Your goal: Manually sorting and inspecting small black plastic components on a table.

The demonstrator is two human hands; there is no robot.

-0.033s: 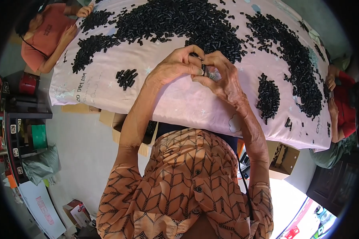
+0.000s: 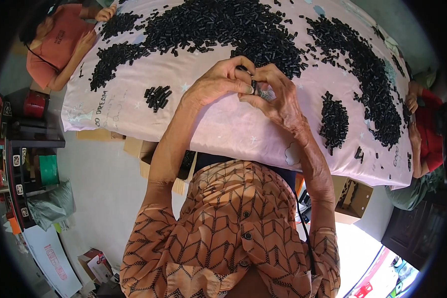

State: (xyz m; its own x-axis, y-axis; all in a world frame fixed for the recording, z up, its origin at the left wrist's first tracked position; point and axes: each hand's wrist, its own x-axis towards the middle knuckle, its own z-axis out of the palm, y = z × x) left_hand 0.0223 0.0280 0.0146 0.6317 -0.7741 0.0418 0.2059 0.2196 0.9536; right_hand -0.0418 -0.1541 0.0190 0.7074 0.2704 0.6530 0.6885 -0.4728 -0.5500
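Over the near half of a cloth-covered table (image 2: 218, 131), my left hand (image 2: 222, 82) and my right hand (image 2: 282, 99) meet with fingertips pinched together. Between them shows a small black tube-shaped piece (image 2: 255, 87), partly hidden by the fingers. Both hands are closed on it, thumbs toward me. Just beyond my hands spreads a big heap of similar black pieces (image 2: 208, 27). A small pile of black pieces (image 2: 157, 98) lies to the left of my left forearm. To the right of my right hand is an oval pile of black pieces (image 2: 334, 121).
A long band of black pieces (image 2: 365, 74) runs along the table's right side. One person in an orange shirt (image 2: 59, 42) sits at the left edge, another in red (image 2: 428, 129) at the right. Cardboard boxes (image 2: 353, 198) stand below the table edge. A shelf (image 2: 35, 143) stands at left.
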